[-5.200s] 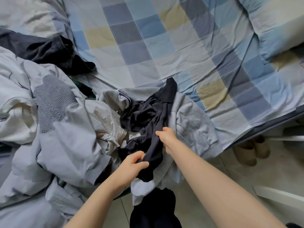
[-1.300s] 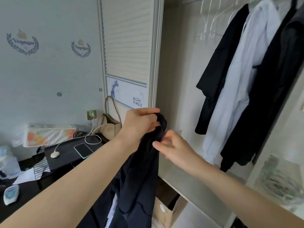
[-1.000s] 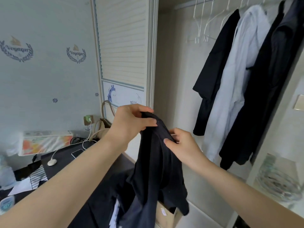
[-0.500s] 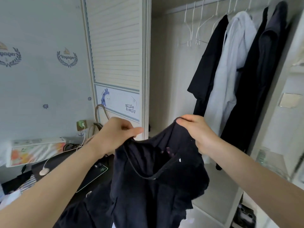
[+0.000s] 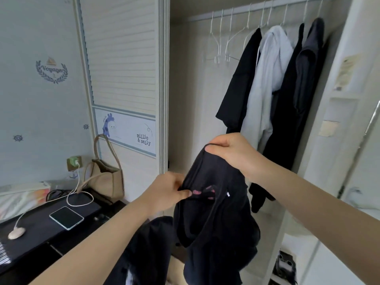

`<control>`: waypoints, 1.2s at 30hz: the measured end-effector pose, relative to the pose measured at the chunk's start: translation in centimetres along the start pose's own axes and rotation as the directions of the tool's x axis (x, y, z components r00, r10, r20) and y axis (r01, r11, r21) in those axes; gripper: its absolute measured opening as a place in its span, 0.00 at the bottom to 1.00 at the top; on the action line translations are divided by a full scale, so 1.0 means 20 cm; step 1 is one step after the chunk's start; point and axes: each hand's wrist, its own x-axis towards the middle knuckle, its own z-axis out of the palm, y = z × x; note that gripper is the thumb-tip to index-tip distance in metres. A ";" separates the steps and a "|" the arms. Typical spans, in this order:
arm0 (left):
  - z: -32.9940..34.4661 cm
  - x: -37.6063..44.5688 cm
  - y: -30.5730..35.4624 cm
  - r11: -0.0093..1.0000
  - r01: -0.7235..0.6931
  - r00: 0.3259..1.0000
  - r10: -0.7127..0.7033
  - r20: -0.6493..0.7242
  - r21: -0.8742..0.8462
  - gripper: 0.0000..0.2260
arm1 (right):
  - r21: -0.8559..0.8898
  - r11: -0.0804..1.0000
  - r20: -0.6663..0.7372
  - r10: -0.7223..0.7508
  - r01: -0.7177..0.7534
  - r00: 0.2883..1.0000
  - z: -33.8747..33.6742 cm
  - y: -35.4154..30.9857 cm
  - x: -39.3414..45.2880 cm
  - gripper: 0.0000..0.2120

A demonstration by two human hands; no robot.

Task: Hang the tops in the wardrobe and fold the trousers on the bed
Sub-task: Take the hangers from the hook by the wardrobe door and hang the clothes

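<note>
While right hand (image 5: 230,153) pinches black top (image 5: 213,219) high, left hand (image 5: 166,194) pinches collar lower.

Both hands hold dark top (image 5: 213,219) up before open wardrobe (image 5: 185,99). Right hand (image 5: 232,153) higher, fingers curled over top's edge; left hand (image 5: 166,194) lower, pinching fabric beside pink marking (image 5: 202,192). Rest of top hangs down between forearms. Rail (image 5: 257,7) carries empty white hangers (image 5: 224,44), then black garment (image 5: 240,83), white garment (image 5: 267,79), more dark garments (image 5: 302,89). Left: louvred sliding door (image 5: 123,58) with giraffe sticker (image 5: 109,126). Beige bag (image 5: 107,177), phone (image 5: 66,218), white cable (image 5: 80,200) on dark desk (image 5: 41,233).
</note>
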 end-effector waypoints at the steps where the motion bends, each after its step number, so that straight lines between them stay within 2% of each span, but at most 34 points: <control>1: -0.02 0.03 -0.04 0.999 0.022 0.999 -0.021 -0.030 0.035 0.03 | -0.032 0.999 0.001 0.000 0.000 1.000 -0.03 0.02 0.01 0.04; 3: -0.09 0.07 -0.13 0.989 0.061 0.993 -0.046 -0.113 0.132 0.03 | -0.093 0.996 0.005 -0.002 0.003 1.000 -0.08 0.08 0.05 0.03; 5: -0.18 0.12 -0.22 0.972 0.118 0.977 -0.077 -0.199 0.202 0.07 | -0.163 0.986 0.022 -0.022 0.025 1.000 -0.14 0.14 0.09 0.03; 9: -0.40 0.28 -0.34 0.955 0.237 0.931 -0.171 -0.323 0.177 0.12 | -0.382 0.924 0.047 -0.019 0.035 0.999 -0.24 0.28 0.25 0.04; 12: -0.54 0.45 -0.37 0.940 0.278 0.909 -0.191 -0.370 0.196 0.09 | -0.653 0.757 -0.034 -0.056 0.021 0.998 -0.26 0.40 0.42 0.02; 14: -0.60 0.58 -0.37 0.928 0.283 0.916 -0.186 -0.356 0.244 0.07 | -0.749 0.656 -0.127 -0.005 -0.093 0.992 -0.24 0.46 0.56 0.08; 15: -0.62 0.64 -0.37 0.923 0.277 0.924 -0.180 -0.338 0.267 0.08 | -0.690 0.696 -0.177 0.102 -0.197 0.979 -0.24 0.49 0.63 0.11; 16: -0.63 0.70 -0.37 0.922 0.267 0.931 -0.170 -0.323 0.282 0.09 | -0.511 0.803 -0.186 0.247 -0.308 0.951 -0.22 0.50 0.70 0.13; 17: -0.64 0.77 -0.36 0.924 0.253 0.936 -0.159 -0.315 0.288 0.08 | -0.250 0.877 -0.133 0.388 -0.410 0.912 -0.21 0.52 0.78 0.12; 18: -0.65 0.83 -0.35 0.931 0.237 0.943 -0.152 -0.295 0.279 0.08 | -0.002 0.882 -0.050 0.471 -0.472 0.881 -0.20 0.52 0.86 0.12; 19: -0.66 0.88 -0.34 0.941 0.221 0.954 -0.154 -0.256 0.258 0.06 | 0.187 0.852 0.028 0.492 -0.489 0.870 -0.19 0.51 0.92 0.11; 21: -0.65 0.97 -0.30 0.944 0.203 0.978 -0.183 -0.102 0.261 0.05 | 0.448 0.771 0.091 0.463 -0.452 0.882 -0.16 0.49 1.04 0.07; 23: -0.64 1.05 -0.26 0.918 0.188 0.965 -0.240 0.111 0.350 0.04 | 0.560 0.734 0.068 0.422 -0.385 0.904 -0.14 0.47 1.15 0.08; 24: -0.62 1.09 -0.25 0.910 0.174 0.947 -0.259 0.190 0.375 0.03 | 0.559 0.746 0.059 0.399 -0.362 0.915 -0.13 0.46 1.22 0.09; 26: -0.58 1.16 -0.21 0.945 0.138 0.938 -0.220 0.266 0.296 0.10 | 0.444 0.836 0.079 0.322 -0.322 0.944 -0.10 0.43 1.29 0.08; 28: -0.50 1.23 -0.15 0.995 0.095 0.972 -0.088 0.217 -0.018 0.24 | 0.175 0.964 0.143 0.178 -0.202 0.973 -0.07 0.38 1.34 0.10; 30: -0.42 1.32 -0.07 0.957 -0.015 0.994 0.046 0.102 -0.289 0.31 | -0.056 0.998 0.233 0.026 -0.013 0.972 -0.04 0.34 1.38 0.14; 33: -0.35 1.45 0.01 0.946 -0.077 0.997 0.078 -0.009 -0.315 0.25 | -0.176 0.971 0.213 -0.120 0.159 0.970 -0.03 0.31 1.44 0.20; 36: -0.34 1.55 0.02 0.924 -0.027 1.000 0.028 -0.003 -0.381 0.07 | -0.293 0.919 0.119 -0.241 0.266 0.963 -0.10 0.32 1.50 0.20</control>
